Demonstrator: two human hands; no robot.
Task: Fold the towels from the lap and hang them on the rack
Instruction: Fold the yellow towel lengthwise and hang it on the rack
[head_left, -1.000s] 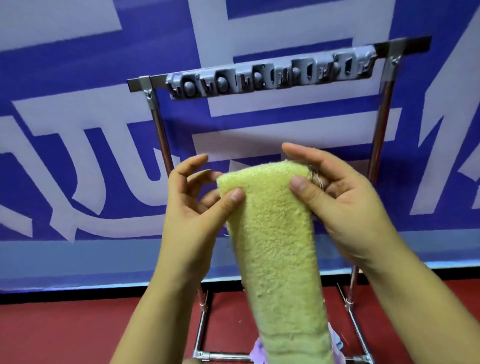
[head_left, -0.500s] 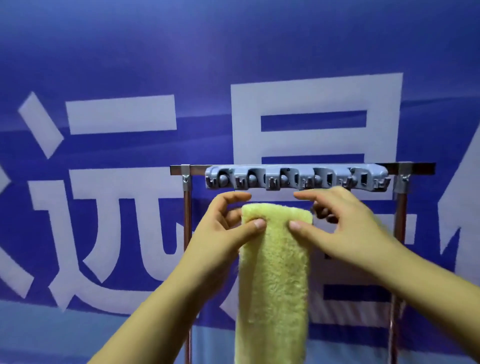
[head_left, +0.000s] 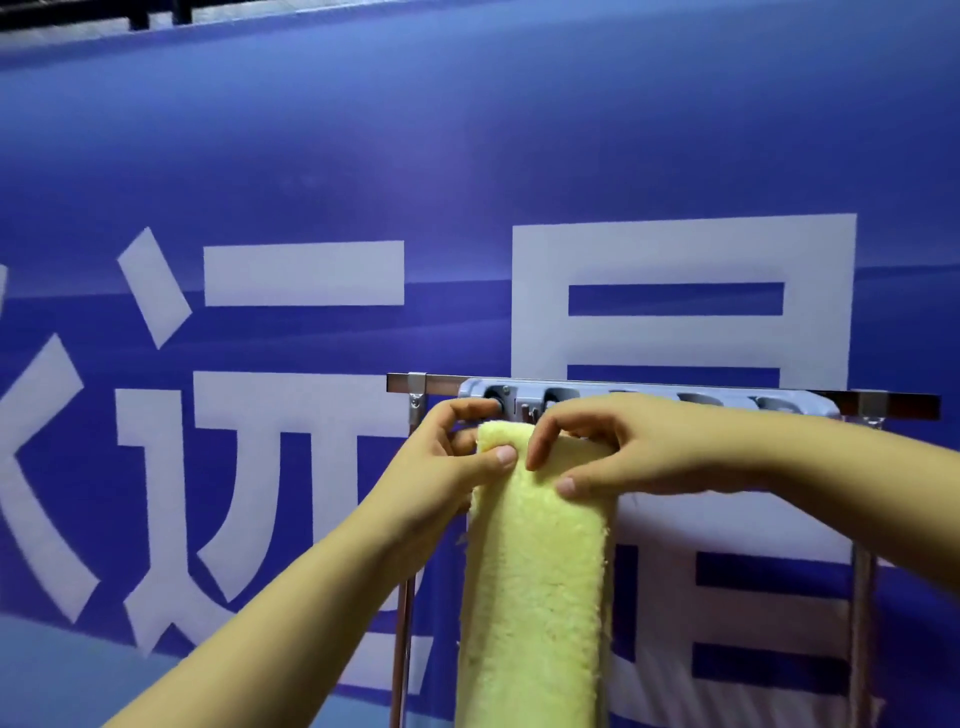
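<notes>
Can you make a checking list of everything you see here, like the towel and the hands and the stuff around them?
Surface: nothing seen; no table or floor in view.
Job's things: folded yellow towel hangs long, its top edge just below the grey clip strip on the metal rack.
Clutter: nothing seen.
Grippers: left hand pinches the towel's top left corner; right hand pinches the top right part.
Cables: nothing seen.
Surroundings: blue banner with big white characters behind the rack.
</notes>
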